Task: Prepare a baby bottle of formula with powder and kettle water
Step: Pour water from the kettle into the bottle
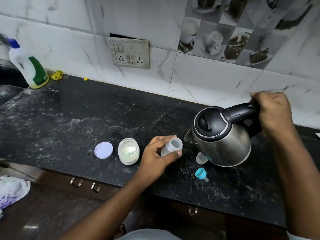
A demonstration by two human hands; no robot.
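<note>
— Item one?
— Open baby bottle (171, 147), tilted, at the counter (69, 118); my left hand (155, 154) wrapped its body. At its 3 o'clock, the kettle (223, 141), my right hand (272, 113) clenched on its handle (242, 110).
— Progress?
— Water unpoured, I judged; powder jar (128, 151) open at 9 o'clock; capping left.

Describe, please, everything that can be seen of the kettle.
The kettle has a rounded body of brushed metal, a black lid, shut, and a black handle. The right hand grips the handle. The kettle is tilted, its spout lowered towards the open mouth of the baby bottle close beside it. No water shows at the spout.
</note>
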